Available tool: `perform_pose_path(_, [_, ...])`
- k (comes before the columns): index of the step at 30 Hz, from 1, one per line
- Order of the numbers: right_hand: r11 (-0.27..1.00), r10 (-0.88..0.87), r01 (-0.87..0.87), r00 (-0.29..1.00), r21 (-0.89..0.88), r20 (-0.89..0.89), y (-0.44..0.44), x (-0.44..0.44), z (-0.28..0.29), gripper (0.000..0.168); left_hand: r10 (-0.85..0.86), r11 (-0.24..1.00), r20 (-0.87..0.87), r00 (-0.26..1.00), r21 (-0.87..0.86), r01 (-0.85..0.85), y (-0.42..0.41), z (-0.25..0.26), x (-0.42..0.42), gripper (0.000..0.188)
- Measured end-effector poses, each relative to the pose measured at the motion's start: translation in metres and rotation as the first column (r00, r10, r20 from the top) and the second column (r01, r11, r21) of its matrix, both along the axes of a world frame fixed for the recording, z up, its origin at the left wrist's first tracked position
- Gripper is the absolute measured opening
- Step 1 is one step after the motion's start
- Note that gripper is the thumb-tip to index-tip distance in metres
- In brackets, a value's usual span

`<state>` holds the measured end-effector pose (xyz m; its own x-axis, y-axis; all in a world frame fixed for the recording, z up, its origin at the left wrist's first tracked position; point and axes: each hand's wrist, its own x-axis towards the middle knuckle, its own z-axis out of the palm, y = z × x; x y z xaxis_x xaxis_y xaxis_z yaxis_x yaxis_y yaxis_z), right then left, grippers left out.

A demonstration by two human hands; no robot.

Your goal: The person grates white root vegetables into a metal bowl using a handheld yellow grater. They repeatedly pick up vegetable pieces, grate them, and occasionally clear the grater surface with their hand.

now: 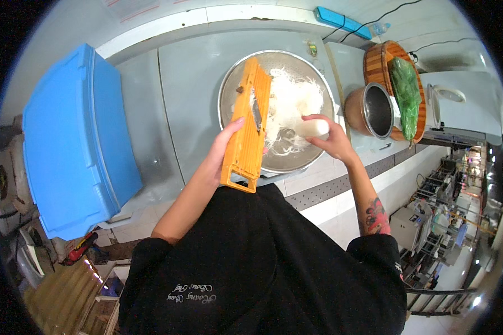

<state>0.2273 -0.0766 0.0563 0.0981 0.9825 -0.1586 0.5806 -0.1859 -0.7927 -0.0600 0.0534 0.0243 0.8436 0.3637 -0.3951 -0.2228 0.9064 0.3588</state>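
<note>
My left hand [228, 138] grips the side of an orange mandoline slicer [245, 142], which leans over the left part of a wide metal bowl [234, 69]. A slanted metal blade [256, 113] crosses the slicer's ridged face. In my right hand [333, 140] is a smooth white piece of vegetable [314, 127], perhaps radish, held between thumb and fingers above the bowl's right side, apart from the slicer. Fine white shreds [295, 94] lie heaped in the bowl, with looser strands near its front. Part of the bowl is hidden behind the slicer.
A large blue plastic bin [75, 142] stands left on the grey worktop [193, 83]. To the right are a metal pot [371, 111] and a wooden tub [375, 58] with a green plastic bag [405, 98] over it. A dark cable [375, 21] runs along the wall.
</note>
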Motion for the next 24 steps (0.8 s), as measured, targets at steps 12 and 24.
perform_pose_path(12, [0.860, -0.381, 0.500, 0.760, 0.099, -0.527, -0.010, -0.050, -0.036, 0.047, 0.041, 0.968, -0.232, 0.972, 0.250, 0.018, -0.040, 0.013, 0.037, 0.061])
perform_pose_path(24, [0.847, -0.509, 0.524, 0.848, 0.088, -0.148, -0.017, -0.078, 0.001, 0.039, 0.171, 0.827, -0.154, 0.973, 0.560, -0.056, -0.083, 0.000, 0.083, 0.066])
